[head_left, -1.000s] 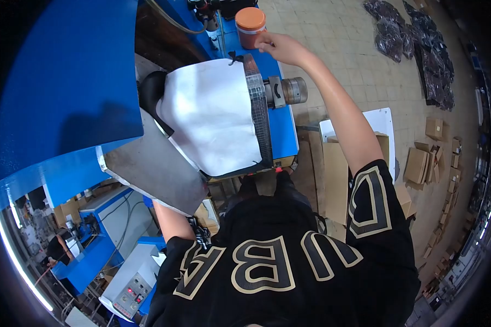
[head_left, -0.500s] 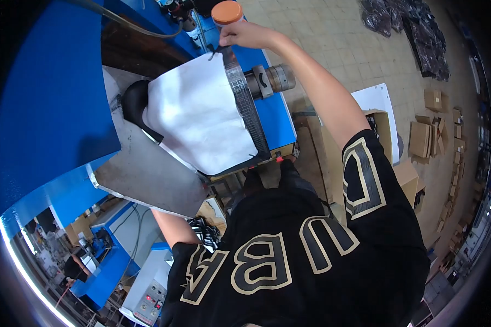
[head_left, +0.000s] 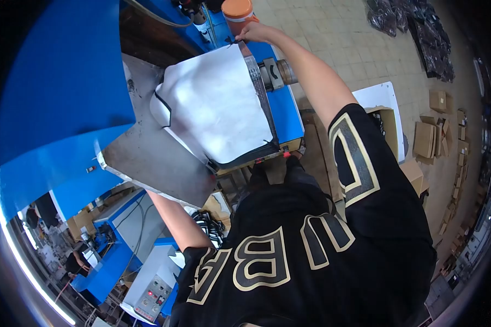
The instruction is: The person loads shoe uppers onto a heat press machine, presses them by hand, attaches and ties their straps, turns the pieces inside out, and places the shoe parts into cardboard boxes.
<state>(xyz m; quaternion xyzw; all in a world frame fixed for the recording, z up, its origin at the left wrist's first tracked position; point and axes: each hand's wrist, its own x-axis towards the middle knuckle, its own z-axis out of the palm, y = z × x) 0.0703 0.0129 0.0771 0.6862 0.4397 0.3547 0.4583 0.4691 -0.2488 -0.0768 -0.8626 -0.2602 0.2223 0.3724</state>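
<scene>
A white sheet point(head_left: 218, 103) with black edging lies draped over a dark plate with a marked metal edge point(head_left: 255, 73). My right hand point(head_left: 255, 32) is closed at the sheet's far right corner, its fingertips pinching the black edge there. At the sheet's left side, a rounded white flap point(head_left: 159, 111) carries a black outline. A grey metal plate point(head_left: 163, 155) slants across the near left and hides my left hand. Only my left forearm point(head_left: 174, 220) shows below that plate.
An orange-lidded container point(head_left: 238, 10) stands just beyond my right hand. The blue machine body point(head_left: 60, 82) fills the left. A metal cylinder point(head_left: 286, 72) juts out on the right. Cardboard boxes point(head_left: 424, 139) sit on the floor at right, and a control box point(head_left: 154, 294) stands at lower left.
The view has shifted, moving the machine rightward in the picture. At the sheet's left, the rounded black piece has given way to a white, black-outlined flap. My right hand stays at the corner.
</scene>
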